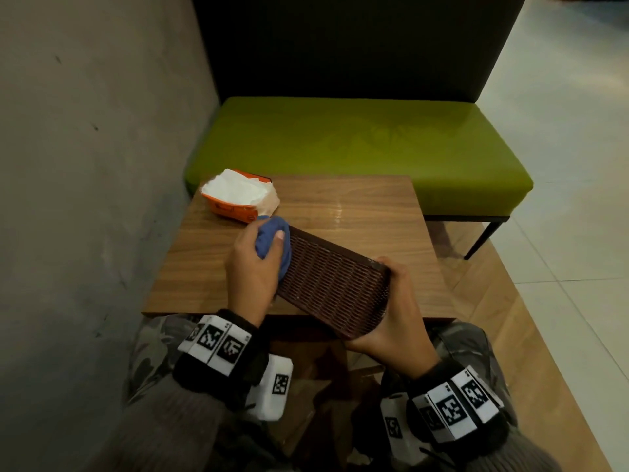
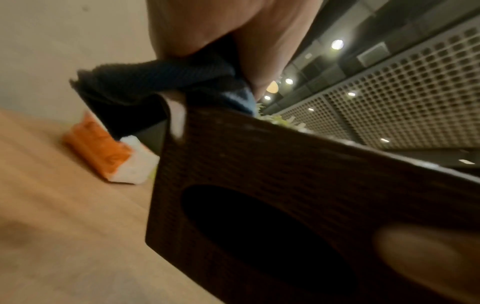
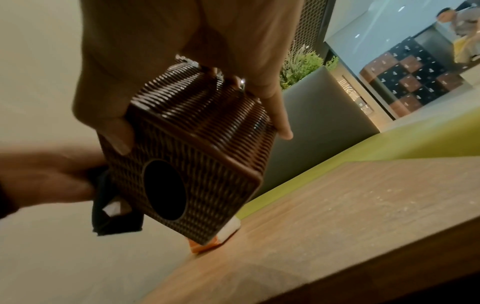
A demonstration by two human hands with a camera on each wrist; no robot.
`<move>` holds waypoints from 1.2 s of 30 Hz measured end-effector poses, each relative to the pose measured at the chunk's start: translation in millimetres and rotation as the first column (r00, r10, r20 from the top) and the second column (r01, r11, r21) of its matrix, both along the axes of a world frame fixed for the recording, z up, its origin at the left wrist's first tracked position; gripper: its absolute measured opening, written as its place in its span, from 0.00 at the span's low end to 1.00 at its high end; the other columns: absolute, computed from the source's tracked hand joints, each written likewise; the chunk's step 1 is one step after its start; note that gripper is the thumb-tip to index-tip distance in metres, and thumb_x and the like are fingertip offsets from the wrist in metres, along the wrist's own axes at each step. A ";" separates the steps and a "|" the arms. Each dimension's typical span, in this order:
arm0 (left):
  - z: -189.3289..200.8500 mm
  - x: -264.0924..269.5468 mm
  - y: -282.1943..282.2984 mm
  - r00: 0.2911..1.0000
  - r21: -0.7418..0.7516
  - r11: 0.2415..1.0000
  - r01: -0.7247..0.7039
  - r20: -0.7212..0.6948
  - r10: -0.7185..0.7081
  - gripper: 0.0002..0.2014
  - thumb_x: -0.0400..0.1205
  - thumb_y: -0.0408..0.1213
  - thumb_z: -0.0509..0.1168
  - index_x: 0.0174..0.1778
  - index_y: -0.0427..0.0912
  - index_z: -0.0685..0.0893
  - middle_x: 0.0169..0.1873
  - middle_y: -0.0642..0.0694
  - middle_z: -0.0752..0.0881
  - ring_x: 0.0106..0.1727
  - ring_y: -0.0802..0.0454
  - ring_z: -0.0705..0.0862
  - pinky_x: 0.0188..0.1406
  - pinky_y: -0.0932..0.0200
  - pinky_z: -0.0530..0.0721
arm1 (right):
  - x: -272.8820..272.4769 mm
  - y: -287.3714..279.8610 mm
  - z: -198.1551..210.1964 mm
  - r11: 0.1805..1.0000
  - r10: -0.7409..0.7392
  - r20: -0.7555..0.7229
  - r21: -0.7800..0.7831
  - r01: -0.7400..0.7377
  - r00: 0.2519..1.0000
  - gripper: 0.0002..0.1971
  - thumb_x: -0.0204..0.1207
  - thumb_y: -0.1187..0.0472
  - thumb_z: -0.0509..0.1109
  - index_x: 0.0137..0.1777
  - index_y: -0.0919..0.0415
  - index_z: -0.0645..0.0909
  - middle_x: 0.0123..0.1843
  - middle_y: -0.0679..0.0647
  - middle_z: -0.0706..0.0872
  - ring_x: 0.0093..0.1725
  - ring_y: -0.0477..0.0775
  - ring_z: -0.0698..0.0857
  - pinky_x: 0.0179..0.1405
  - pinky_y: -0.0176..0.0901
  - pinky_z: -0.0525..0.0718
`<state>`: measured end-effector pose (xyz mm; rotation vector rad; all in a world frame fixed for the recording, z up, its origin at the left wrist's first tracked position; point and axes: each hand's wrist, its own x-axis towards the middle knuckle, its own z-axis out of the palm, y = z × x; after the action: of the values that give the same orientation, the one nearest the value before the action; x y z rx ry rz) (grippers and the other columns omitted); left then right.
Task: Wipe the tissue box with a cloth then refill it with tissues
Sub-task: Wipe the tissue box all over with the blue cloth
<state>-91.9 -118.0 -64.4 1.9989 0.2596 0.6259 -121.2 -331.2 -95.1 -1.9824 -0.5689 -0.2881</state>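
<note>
A dark brown woven tissue box [image 1: 332, 287] is held tilted above the near edge of the wooden table [image 1: 357, 206]. My right hand [image 1: 391, 321] grips its near end, thumb on one side and fingers on the other [image 3: 280, 121]. My left hand [image 1: 252, 267] holds a bunched blue cloth [image 1: 272, 240] against the box's far end. The box's oval opening [image 3: 165, 189] faces down toward me and looks dark inside. The cloth [image 2: 161, 82] hangs over the box's corner [image 2: 259, 185]. An opened orange pack of white tissues [image 1: 240, 195] lies at the table's far left.
A green cushioned bench [image 1: 357, 144] with a dark backrest stands beyond the table. A grey wall [image 1: 85, 148] runs along the left. Pale floor tiles [image 1: 561, 165] lie to the right. A person [image 3: 457, 22] stands far off in the right wrist view.
</note>
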 end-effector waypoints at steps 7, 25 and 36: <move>-7.4 -66.5 -38.8 0.755 0.563 0.643 0.519 0.052 -0.654 0.24 0.79 0.43 0.66 0.72 0.51 0.72 0.74 0.47 0.70 0.72 0.51 0.71 0.71 0.53 0.72 | 13.4 -0.2 8.2 0.992 -0.113 0.079 -0.045 0.117 0.990 0.47 0.54 0.42 0.81 0.71 0.42 0.58 0.64 0.45 0.69 0.65 0.48 0.73 0.68 0.42 0.72; 31.9 -8.4 -18.6 0.829 0.319 0.770 0.552 -0.116 -0.547 0.16 0.75 0.53 0.64 0.55 0.52 0.84 0.56 0.54 0.76 0.61 0.53 0.74 0.62 0.58 0.70 | 5.6 4.0 9.0 0.956 -0.029 0.101 -0.288 0.057 0.995 0.50 0.54 0.38 0.79 0.74 0.58 0.64 0.67 0.55 0.75 0.65 0.55 0.75 0.64 0.55 0.77; 31.3 -35.5 -40.9 0.848 0.342 0.817 0.465 0.093 -0.522 0.11 0.78 0.37 0.67 0.56 0.52 0.85 0.62 0.45 0.76 0.65 0.45 0.75 0.65 0.52 0.75 | 4.3 12.4 22.2 0.981 -0.007 0.043 -0.195 0.015 0.999 0.46 0.53 0.42 0.78 0.70 0.63 0.69 0.61 0.49 0.74 0.60 0.52 0.75 0.61 0.51 0.77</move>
<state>-127.4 -158.8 -33.1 2.1649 -0.4969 0.5236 -116.8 -318.8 -72.9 -2.1739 -0.6335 -0.2906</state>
